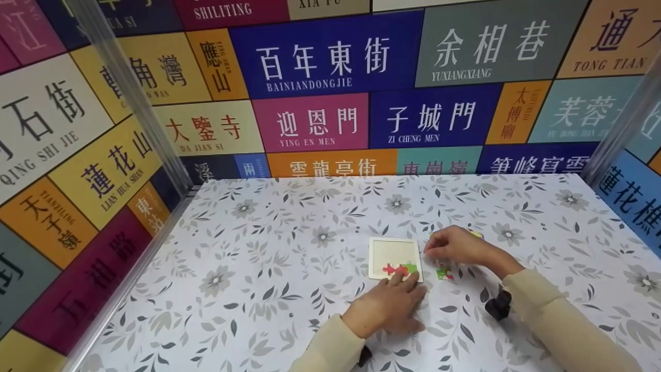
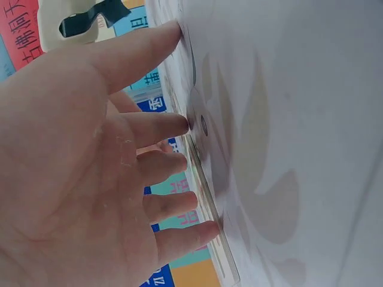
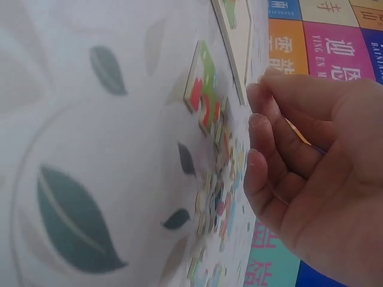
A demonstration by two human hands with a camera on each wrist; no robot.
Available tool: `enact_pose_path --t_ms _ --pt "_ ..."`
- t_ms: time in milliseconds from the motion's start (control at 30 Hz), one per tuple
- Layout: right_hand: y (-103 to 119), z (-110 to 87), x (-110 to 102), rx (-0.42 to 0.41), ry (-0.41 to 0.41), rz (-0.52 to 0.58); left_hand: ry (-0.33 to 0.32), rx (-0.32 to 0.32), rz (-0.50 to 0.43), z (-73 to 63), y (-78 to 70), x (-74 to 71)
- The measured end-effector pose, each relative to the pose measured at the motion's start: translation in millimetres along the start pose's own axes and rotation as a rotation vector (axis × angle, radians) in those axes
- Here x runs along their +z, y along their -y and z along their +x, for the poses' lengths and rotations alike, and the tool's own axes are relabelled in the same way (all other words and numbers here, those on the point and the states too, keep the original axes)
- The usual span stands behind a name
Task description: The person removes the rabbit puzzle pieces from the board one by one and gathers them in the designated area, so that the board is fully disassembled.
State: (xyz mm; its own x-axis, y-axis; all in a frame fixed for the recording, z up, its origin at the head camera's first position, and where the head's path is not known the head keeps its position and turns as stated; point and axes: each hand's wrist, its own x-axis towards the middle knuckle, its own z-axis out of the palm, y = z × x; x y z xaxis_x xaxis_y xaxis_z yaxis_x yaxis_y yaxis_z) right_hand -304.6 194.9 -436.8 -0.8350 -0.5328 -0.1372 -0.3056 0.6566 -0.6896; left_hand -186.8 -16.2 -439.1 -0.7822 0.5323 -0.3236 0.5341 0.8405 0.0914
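A shallow square puzzle tray (image 1: 393, 245) lies on the table, with red puzzle pieces (image 1: 389, 268) and a green puzzle piece (image 1: 411, 268) along its near edge. My left hand (image 1: 390, 305) reaches to that near edge, fingers spread and nearly straight; its fingertips touch the rim or the pieces there. To the tray's right hovers my right hand (image 1: 454, 245), also seen in the right wrist view with loosely bent fingers (image 3: 258, 170) and thumb and forefinger tips close together. No piece shows between them. A green-and-red puzzle piece (image 3: 203, 84) lies below that hand.
Several loose puzzle pieces (image 3: 212, 206) lie on the table under and beyond the right hand. The white cloth (image 1: 258, 310) has a grey leaf pattern. Colourful walls of printed place-name signs (image 1: 330, 57) stand behind and at both sides.
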Motion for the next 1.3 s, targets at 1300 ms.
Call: enact_pose_path --t_ms 1300 --pt "20.5 45.2 36.9 -0.081 0.167 0.074 0.048 -0.029 -0.024 -1.5 -3.2 4.6"
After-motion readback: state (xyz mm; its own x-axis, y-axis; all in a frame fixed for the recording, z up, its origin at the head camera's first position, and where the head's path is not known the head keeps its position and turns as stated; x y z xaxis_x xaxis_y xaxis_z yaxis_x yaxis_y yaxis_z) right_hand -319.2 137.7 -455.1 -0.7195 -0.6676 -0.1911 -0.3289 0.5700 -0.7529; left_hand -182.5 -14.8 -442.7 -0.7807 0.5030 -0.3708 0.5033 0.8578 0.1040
